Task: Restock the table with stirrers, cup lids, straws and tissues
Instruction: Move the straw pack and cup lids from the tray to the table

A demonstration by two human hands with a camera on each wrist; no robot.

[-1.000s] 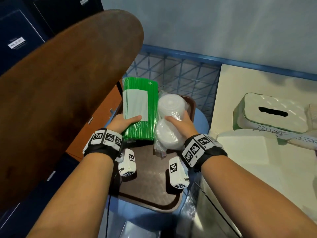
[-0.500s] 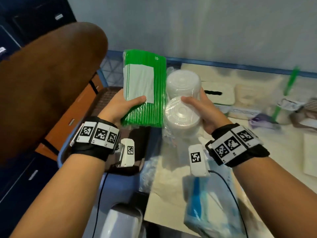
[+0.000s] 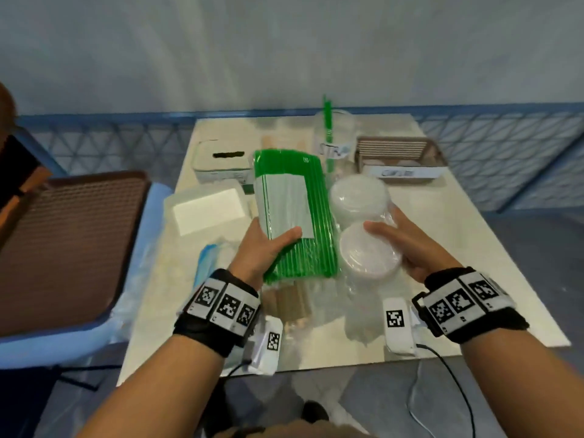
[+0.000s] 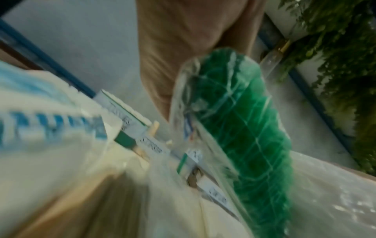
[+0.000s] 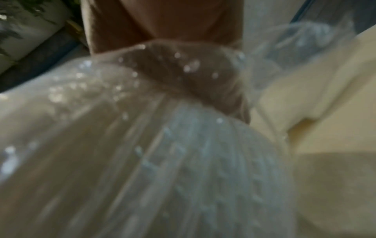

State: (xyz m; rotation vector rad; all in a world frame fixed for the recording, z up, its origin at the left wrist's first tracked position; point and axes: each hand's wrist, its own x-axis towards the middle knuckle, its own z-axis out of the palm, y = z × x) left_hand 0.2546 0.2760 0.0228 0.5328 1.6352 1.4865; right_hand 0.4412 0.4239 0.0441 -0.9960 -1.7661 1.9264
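My left hand grips a sealed pack of green straws above the middle of the cream table; the same pack of straws fills the left wrist view. My right hand grips a clear bag of white cup lids, which shows blurred as the bag of lids in the right wrist view. A pack of wooden stirrers lies on the table under my left wrist. Behind stand a tissue box, a cup with one green straw and a brown lid basket.
A white tissue pack and a blue-printed plastic pack lie at the table's left. A brown tray rests on a blue surface to the left. A blue lattice railing runs behind the table.
Both hands lifted the straw pack and the lid bag off the brown tray and carried them right, over the cream table. The view swung right with them.
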